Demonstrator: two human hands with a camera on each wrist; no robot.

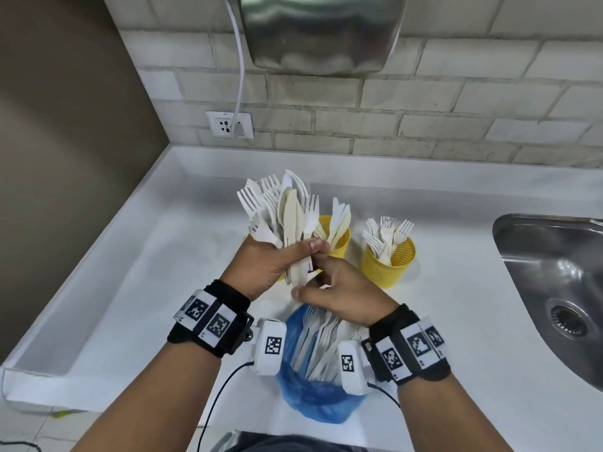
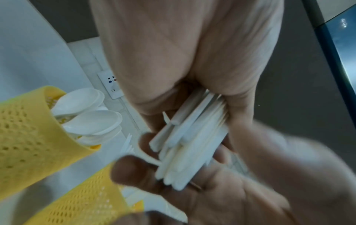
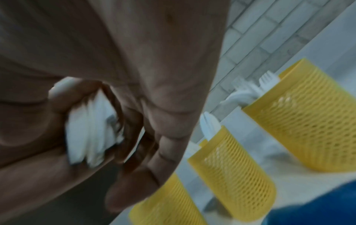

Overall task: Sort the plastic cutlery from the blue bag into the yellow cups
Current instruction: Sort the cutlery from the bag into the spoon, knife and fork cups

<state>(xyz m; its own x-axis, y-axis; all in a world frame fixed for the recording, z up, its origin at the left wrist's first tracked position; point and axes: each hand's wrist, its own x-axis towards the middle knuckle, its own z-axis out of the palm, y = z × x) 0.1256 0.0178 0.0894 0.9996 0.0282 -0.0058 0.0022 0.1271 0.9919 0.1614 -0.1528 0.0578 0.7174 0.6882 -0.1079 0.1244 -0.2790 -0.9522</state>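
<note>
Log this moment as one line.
left hand: grips mixed cutlery bundle | right hand: fingers at bundle handles | blue bag: cutlery remains | fork cup: partly filled

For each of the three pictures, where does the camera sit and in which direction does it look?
Head: on the head, looking down at the counter; both forearms, left hand and right hand show.
Left wrist: under the left wrist, looking along the palm at the cutlery bundle it grips; right-hand fingers show.
Right wrist: under the right wrist, looking along the palm towards the yellow cups.
Shared: all three show bundle and cups.
</note>
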